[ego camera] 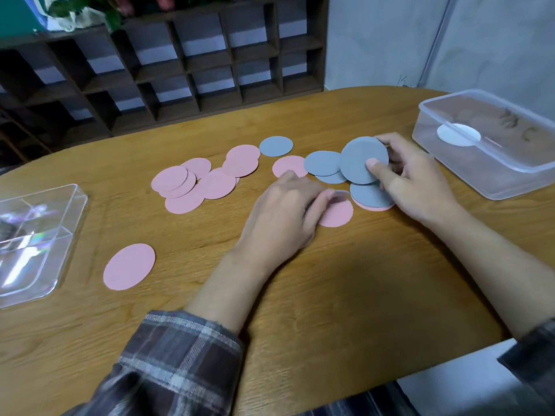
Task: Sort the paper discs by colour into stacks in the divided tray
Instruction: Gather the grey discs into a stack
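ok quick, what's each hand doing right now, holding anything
Left hand: fingers curled down on a pink disc on the table; a real grip cannot be told.
Right hand: closed on a grey disc, thumb on its face.

Table: wooden top [300,295] with a rounded edge, filling most of the frame.
Lidded box: clear plastic tub [492,163] at the right edge, lid on, with a white round label [458,134] showing.
Shelf: dark wooden cubby unit [192,64] across the upper left, behind the table.
Wall: pale grey [420,34], upper right.
Foliage: green leaves [114,16] at the top left.
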`<state>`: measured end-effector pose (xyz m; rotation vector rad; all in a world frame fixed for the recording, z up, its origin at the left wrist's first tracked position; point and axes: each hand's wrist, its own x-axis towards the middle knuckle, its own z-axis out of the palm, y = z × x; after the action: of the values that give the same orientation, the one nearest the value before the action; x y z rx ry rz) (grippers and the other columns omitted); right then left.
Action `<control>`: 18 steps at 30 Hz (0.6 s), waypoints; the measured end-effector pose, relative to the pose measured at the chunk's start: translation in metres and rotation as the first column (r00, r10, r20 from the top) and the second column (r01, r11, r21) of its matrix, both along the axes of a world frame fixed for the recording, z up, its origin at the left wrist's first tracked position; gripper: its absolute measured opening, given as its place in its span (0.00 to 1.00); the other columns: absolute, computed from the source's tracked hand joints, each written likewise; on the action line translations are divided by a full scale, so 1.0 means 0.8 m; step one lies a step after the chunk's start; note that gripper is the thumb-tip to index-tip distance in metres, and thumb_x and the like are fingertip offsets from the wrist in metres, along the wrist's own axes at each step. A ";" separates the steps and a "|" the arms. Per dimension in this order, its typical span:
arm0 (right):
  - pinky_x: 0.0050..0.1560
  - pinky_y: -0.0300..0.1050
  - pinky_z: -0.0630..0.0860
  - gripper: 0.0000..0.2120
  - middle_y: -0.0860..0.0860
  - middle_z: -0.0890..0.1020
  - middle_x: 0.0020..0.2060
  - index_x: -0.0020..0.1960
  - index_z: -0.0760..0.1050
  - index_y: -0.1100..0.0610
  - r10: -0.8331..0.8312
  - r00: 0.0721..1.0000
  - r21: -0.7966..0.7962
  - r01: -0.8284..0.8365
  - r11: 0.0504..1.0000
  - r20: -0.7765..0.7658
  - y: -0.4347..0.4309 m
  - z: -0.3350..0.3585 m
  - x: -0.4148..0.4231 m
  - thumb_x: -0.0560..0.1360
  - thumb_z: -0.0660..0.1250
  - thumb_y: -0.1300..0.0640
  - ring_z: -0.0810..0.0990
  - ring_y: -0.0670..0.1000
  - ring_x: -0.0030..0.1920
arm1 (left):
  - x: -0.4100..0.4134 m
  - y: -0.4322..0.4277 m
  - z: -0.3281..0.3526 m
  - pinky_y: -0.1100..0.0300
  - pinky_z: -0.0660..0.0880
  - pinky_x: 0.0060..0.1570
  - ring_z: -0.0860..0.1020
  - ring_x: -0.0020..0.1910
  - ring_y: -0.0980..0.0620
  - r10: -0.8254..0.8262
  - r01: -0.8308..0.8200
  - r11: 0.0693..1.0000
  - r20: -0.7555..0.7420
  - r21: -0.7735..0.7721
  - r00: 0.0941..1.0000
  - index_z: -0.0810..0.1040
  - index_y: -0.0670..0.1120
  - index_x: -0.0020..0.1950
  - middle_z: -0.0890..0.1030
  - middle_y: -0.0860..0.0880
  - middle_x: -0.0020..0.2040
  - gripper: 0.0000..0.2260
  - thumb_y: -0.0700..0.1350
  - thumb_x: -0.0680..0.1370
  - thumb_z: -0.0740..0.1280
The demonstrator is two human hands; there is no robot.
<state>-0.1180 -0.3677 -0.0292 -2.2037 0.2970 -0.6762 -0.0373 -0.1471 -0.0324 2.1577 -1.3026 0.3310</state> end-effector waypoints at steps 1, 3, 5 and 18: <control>0.51 0.64 0.78 0.11 0.46 0.85 0.49 0.61 0.75 0.43 0.006 1.000 0.001 -0.006 1.000 0.002 0.001 0.000 0.000 0.79 0.65 0.51 0.80 0.58 0.43 | 0.000 0.000 -0.001 0.52 0.73 0.47 0.73 0.46 0.49 0.048 -0.047 0.998 0.011 -0.036 0.999 0.85 0.50 0.57 0.83 0.53 0.45 0.14 0.50 0.87 0.59; 0.51 0.64 0.79 0.11 0.45 0.85 0.49 0.61 0.76 0.44 0.020 1.000 0.003 -0.020 1.000 0.002 0.003 0.001 0.000 0.79 0.66 0.52 0.80 0.58 0.43 | 0.002 -0.001 -0.002 0.49 0.73 0.45 0.74 0.45 0.48 0.113 -0.112 0.985 0.004 -0.135 0.994 0.83 0.45 0.51 0.81 0.49 0.44 0.12 0.47 0.86 0.61; 0.51 0.60 0.80 0.11 0.44 0.85 0.48 0.62 0.76 0.45 0.037 0.999 0.005 -0.037 0.999 -0.001 0.005 0.001 0.000 0.80 0.66 0.53 0.80 0.54 0.40 | 0.004 -0.001 -0.004 0.49 0.74 0.45 0.76 0.44 0.46 0.116 -0.120 0.971 -0.032 -0.205 0.993 0.81 0.42 0.50 0.80 0.47 0.44 0.11 0.45 0.86 0.63; 0.32 0.37 0.75 0.13 0.42 0.81 0.35 0.66 0.77 0.50 0.189 0.982 0.137 -0.187 0.973 -0.003 0.025 0.003 -0.004 0.84 0.64 0.61 0.78 0.44 0.34 | -0.003 -0.009 0.001 0.60 0.78 0.42 0.80 0.37 0.54 0.089 -0.213 0.907 -0.329 -0.363 0.940 0.83 0.45 0.56 0.83 0.51 0.42 0.05 0.41 0.80 0.71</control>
<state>-0.1210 -0.3480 -0.0266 -2.0759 0.1353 -0.5184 -0.0399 -0.1542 -0.0317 1.8764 -0.8129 0.2791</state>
